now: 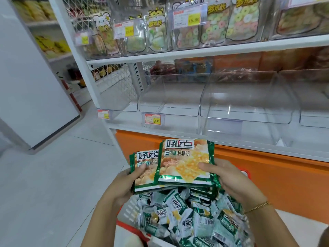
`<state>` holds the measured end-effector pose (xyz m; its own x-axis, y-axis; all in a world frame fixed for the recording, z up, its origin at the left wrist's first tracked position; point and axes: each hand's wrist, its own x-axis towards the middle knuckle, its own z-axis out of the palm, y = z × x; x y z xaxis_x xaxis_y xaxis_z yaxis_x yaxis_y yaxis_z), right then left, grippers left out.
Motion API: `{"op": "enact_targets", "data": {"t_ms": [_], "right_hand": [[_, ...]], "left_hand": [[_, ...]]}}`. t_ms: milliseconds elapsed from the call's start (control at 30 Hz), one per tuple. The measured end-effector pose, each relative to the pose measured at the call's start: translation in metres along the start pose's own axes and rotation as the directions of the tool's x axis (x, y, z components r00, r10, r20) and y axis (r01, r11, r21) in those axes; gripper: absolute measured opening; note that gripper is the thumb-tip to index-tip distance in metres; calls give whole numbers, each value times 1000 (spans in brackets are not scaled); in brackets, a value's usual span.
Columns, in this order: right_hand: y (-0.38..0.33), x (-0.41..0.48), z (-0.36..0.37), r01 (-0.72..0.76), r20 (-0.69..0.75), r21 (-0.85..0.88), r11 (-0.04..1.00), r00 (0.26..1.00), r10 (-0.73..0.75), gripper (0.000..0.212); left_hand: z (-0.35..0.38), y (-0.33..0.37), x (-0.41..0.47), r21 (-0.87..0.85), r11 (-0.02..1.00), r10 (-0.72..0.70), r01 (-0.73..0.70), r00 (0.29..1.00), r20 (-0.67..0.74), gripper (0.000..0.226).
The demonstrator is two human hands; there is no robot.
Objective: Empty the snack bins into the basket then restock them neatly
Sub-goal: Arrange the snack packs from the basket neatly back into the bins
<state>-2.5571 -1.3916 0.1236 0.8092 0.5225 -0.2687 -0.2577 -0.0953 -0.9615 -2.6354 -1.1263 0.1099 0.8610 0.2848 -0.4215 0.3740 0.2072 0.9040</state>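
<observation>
Stack of snack packets (181, 163) held face up, just above the basket (130, 209) and in front of the orange base (267, 175) of the shelf unit.
Orientation: printed title end points away from the person, toward the shelf; sealed near edges face the person. The top packet sits shifted right over the one below. Long axis is hard to judge, since the packets look near-square from this angle.
Left hand (122, 186) grips the stack's left edge, thumb on top, fingers curled beneath. Right hand (229, 180) grips the right edge the same way; there is a bracelet (258, 207) on that wrist.
The basket is heaped with small packets (187, 220) up to the underside of the stack.
Above and beyond is a row of clear bins (245, 107), see-through down to the white shelf, mouths toward the person, with a price tag (153, 119) on the front edge. Open floor (53, 175) lies to the left.
</observation>
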Motion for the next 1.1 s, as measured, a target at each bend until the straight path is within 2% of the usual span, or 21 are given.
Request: {"op": "enact_targets", "data": {"t_ms": [33,167,333,400,467,567,633,767,800,867,900,967,1033,1100], "right_hand": [[0,-3,0,25,-2,-36,999,1000,-25,37],[-2,-17,-1,20,83,-29,999,996,-17,26],[3,-32,-2,-62,172,-14,998,983,63,52],[-1,-42,-5,-65,150,-2,998,987,65,53],[-11,-53,-12,-43,129,-29,999,991,47,39],[-27,-66,-21,66,134,-110,992,990,-51,28],[-38,-70,-29,136,114,-230,964,987,-112,38],[-71,-75,-60,224,110,-432,874,975,-195,71],[-85,-78,-69,232,82,-518,823,972,-222,83],[-114,-79,-84,224,81,-736,639,966,-245,103],[-129,-75,-87,234,129,-798,555,966,-222,108],[-153,-67,-80,309,284,-842,443,951,-123,109],[-166,-56,-69,409,435,-812,416,900,-36,99],[-172,-47,-64,475,492,-800,367,869,-53,93]], "left_hand": [[7,1,-6,13,1000,18,-19,1000,20,46],[27,3,-24,70,995,63,-66,997,46,50],[47,12,-43,91,993,59,-70,991,117,36],[53,20,-48,133,989,47,-70,984,170,45],[60,34,-54,214,975,5,-63,965,261,64],[71,55,-61,390,907,-9,-157,920,391,88],[78,65,-63,452,860,31,-235,910,413,93],[94,84,-67,468,799,157,-377,883,442,71],[96,90,-68,487,772,186,-409,878,441,70],[101,103,-69,514,716,230,-473,854,466,69],[103,108,-69,526,684,246,-506,838,486,69],[105,117,-69,547,617,285,-566,809,515,69],[106,121,-68,525,589,329,-615,776,539,72],[107,124,-67,495,577,360,-650,746,560,73]]}}
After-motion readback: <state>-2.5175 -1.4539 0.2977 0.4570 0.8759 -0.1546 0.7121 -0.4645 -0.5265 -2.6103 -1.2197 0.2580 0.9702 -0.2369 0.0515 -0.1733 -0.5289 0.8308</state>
